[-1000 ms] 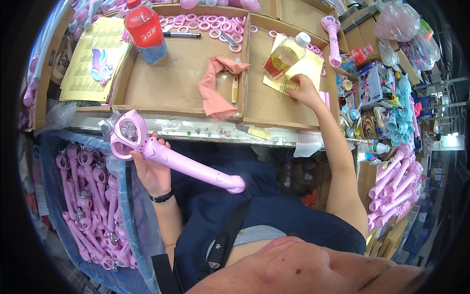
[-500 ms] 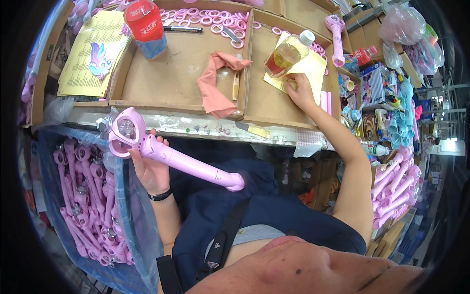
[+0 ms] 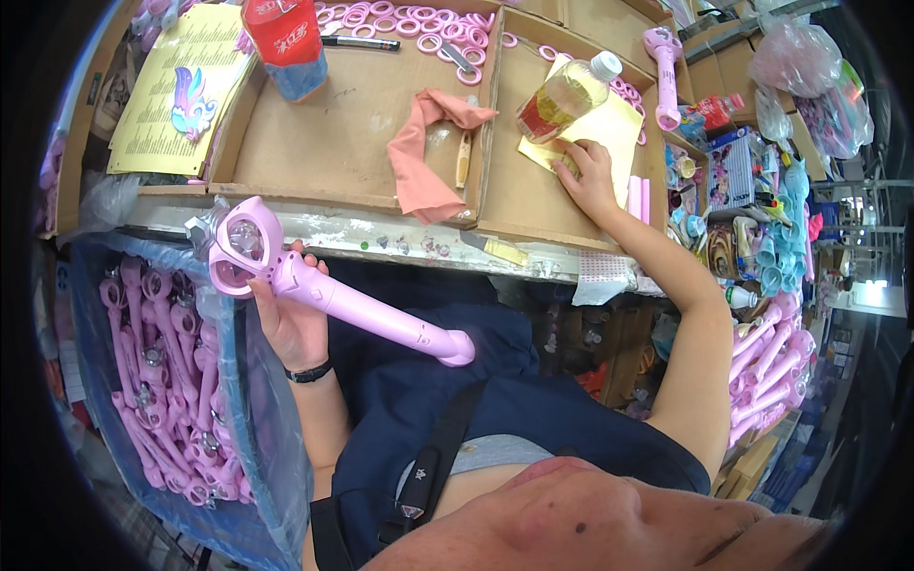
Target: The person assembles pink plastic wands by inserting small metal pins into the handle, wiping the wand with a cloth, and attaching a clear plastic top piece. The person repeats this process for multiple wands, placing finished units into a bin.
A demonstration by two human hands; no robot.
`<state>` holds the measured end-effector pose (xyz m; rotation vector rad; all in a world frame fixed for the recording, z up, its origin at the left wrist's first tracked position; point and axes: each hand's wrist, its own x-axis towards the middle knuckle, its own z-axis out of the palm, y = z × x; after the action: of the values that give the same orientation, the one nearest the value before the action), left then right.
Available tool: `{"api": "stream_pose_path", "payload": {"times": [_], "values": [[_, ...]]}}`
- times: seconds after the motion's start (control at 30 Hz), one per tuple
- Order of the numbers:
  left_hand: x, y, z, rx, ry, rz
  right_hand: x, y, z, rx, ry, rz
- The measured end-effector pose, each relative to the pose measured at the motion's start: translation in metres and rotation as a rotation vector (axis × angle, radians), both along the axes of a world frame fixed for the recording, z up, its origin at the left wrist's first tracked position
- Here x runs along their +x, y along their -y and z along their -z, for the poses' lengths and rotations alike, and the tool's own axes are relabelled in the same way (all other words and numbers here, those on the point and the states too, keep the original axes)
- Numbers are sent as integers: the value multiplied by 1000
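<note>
My left hand (image 3: 297,328) is closed round the neck of a pink toy wand (image 3: 376,322), just below its open frame head with a clear faceted piece inside. The wand slants across my lap, its rounded end toward the right. Over in the right-hand cardboard tray, my right hand (image 3: 587,179) rests on a yellow sheet (image 3: 617,143), thumb apart from the slightly bent fingers. A bottle of yellowish liquid (image 3: 567,98) leans or stands on the sheet's far left, close to those fingertips.
A blue-lined bin (image 3: 243,381) of pink wands is at left; more wands (image 3: 771,366) pile at right. The cardboard tray (image 3: 314,157) holds an orange cloth (image 3: 419,167), pink rings (image 3: 419,24), a black marker (image 3: 360,43) and a red-labelled bottle (image 3: 286,48). Yellow printed sheets (image 3: 157,124) lie left.
The view has shifted slightly. Both hands keep nearly the same places, the wand still in my left hand and my right hand still on the yellow sheet.
</note>
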<state>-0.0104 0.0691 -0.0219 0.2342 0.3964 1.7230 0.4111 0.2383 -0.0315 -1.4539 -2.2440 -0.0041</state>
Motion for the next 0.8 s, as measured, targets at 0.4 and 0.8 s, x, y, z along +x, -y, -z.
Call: {"api": "stream_pose_path", "payload": {"times": [0.4,0.8], "values": [[0,1,-2,-32,0,-18,13,-2,11,-144,-491,-20],[4,4,-33,204,152,-122,48,-22,-12,-490,-1635,119]]}}
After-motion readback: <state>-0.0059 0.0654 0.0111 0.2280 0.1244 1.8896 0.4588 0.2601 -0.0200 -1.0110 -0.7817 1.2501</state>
